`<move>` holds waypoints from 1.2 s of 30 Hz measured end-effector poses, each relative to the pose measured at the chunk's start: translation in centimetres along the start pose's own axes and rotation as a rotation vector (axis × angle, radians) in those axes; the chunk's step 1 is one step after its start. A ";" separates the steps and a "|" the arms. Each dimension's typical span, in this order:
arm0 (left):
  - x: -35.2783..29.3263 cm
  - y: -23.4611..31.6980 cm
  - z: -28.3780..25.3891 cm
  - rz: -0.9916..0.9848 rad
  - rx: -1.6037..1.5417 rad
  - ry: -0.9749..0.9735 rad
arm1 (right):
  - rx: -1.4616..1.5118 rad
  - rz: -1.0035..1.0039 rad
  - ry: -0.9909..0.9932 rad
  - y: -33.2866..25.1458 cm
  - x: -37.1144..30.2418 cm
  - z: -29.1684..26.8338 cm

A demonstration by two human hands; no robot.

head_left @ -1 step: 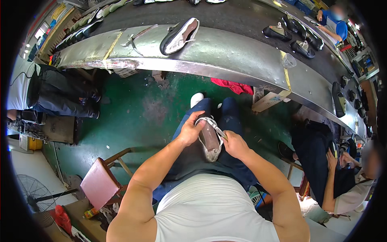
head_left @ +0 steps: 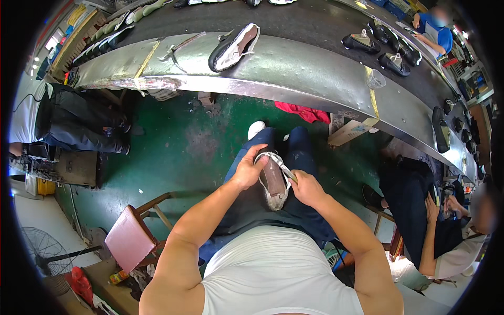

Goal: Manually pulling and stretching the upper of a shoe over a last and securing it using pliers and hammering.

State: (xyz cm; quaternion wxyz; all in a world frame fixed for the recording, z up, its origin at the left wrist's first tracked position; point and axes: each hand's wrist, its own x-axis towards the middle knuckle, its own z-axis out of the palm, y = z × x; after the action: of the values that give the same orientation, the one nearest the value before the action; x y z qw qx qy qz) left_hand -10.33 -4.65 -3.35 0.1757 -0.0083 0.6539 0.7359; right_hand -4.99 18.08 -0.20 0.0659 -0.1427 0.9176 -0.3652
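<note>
A partly made shoe [head_left: 274, 181] with a whitish rim, a brown surface inside the rim and a greyish end rests over my thighs. My left hand [head_left: 248, 169] grips its far left side, thumb on the rim and fingers around the outside. In my right hand [head_left: 307, 187] is a slim light metal tool [head_left: 288, 173], its tip against the shoe's right rim. Its exact kind is too small to make out. Straight ahead on the bench stands another shoe [head_left: 234, 48], black and white with a brown inside, near a metal hand tool [head_left: 176, 53].
A long metal-edged bench [head_left: 304, 89] curves ahead, carrying several black shoes [head_left: 395, 63] and a clear cup [head_left: 375, 79]. Red cloth [head_left: 303, 112] lies below it. To the left are a pink-seated chair [head_left: 131, 236] and a fan [head_left: 44, 252]. People work on both sides.
</note>
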 end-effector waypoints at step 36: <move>-3.8 -0.8 7.1 0.176 -0.003 -0.081 | 1.380 1.210 -0.004 -5.6 -4.4 0.8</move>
State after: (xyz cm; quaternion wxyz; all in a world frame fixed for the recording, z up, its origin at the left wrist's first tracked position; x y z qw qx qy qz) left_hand -5.06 1.33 -2.14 0.1366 0.0787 0.6433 0.7492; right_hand 0.56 15.05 3.12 0.3180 0.4325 0.4141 -0.7351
